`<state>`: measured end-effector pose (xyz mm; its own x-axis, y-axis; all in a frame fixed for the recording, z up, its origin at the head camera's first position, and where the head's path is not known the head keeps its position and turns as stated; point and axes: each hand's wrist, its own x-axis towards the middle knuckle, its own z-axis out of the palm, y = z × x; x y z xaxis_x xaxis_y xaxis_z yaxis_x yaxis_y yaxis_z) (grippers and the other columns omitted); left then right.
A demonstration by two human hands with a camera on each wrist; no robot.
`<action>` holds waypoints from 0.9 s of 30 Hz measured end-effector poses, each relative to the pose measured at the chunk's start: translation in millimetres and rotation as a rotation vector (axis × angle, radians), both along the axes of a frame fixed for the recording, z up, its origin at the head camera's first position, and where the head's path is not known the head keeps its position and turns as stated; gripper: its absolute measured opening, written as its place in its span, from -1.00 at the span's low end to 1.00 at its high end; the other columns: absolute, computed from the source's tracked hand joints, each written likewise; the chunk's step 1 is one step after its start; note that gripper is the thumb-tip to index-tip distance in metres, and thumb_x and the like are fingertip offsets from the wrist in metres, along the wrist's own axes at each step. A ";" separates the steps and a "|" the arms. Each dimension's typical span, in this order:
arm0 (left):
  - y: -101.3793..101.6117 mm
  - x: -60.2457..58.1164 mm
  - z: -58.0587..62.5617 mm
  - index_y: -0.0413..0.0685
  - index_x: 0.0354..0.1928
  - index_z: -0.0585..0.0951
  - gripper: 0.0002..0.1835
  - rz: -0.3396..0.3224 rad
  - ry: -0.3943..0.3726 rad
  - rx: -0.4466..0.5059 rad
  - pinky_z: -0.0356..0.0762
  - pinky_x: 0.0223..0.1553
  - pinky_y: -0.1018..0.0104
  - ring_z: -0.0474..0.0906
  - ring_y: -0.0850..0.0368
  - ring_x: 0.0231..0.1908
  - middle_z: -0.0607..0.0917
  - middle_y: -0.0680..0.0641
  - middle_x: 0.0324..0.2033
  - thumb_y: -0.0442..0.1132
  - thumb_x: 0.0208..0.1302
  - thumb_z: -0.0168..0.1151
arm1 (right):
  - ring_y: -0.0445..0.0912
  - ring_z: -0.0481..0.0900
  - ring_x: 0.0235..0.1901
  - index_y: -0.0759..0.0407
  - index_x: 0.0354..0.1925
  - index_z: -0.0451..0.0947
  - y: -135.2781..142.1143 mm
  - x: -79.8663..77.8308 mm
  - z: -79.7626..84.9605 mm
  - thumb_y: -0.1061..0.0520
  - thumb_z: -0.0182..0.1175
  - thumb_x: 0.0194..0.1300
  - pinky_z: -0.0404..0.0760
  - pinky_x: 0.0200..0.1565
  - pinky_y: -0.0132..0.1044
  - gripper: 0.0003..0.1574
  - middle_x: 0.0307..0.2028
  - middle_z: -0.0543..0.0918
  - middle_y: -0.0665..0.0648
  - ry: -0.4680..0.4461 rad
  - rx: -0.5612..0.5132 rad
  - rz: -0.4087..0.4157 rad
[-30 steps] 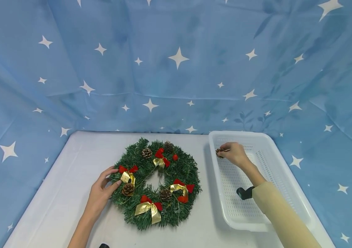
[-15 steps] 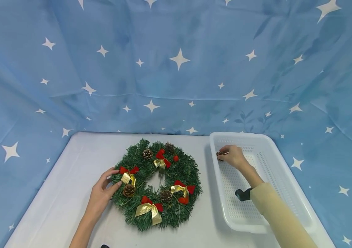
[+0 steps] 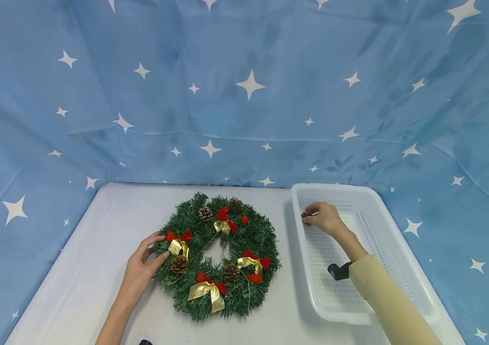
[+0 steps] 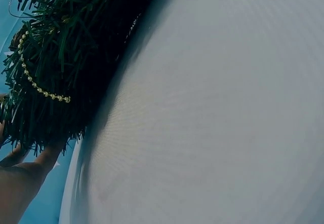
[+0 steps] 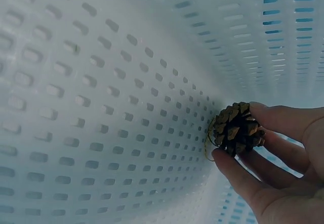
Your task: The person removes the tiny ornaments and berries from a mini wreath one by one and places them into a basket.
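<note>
A green wreath (image 3: 266, 230) with red and gold bows and several pine cones lies flat on the white table. My left hand (image 3: 138, 268) grips its left edge, thumb close to a gold bow (image 3: 175, 247). From the left wrist view, fingers (image 4: 48, 155) touch the wreath's underside, near a string of gold beads (image 4: 33, 83). Inside a white plastic basket (image 3: 306, 268) on the right, my right hand (image 3: 325, 218) pinches a loose pine cone (image 5: 237, 127) between thumb and fingers. A thin gold loop (image 5: 207, 145) hangs from that cone, which the fingers partly hide in the head view.
The basket's raised rim (image 3: 300, 239) stands a short way right of the wreath. A blue curtain with white stars (image 3: 244, 115) rises behind the white table (image 3: 97, 230) and along both sides. A small black object (image 3: 145, 342) shows at the front edge.
My right hand has dipped slightly in the basket with the pine cone, which shows a little less behind the fingers. The left hand keeps its grip on the wreath, which stays in place.
</note>
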<state>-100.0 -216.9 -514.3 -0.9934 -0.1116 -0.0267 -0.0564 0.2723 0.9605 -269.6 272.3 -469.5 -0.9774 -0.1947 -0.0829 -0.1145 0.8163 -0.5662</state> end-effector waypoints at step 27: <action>0.5 -0.5 -0.9 0.00 0.40 0.45 -0.47 0.003 0.011 -0.012 0.24 0.48 -0.27 0.20 -0.33 0.51 0.17 -0.10 0.59 -0.10 0.47 0.29 | 0.37 0.67 0.05 0.48 0.20 0.54 10.8 5.6 9.5 0.18 0.27 0.43 0.75 -0.03 0.14 -0.50 0.11 0.64 0.53 0.040 0.047 0.009</action>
<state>-100.5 -216.3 -515.2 -0.9933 -0.1144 -0.0141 -0.0463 0.2840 0.9577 -264.0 283.2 -460.0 -0.9783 -0.2004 -0.0531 -0.1438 0.8406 -0.5223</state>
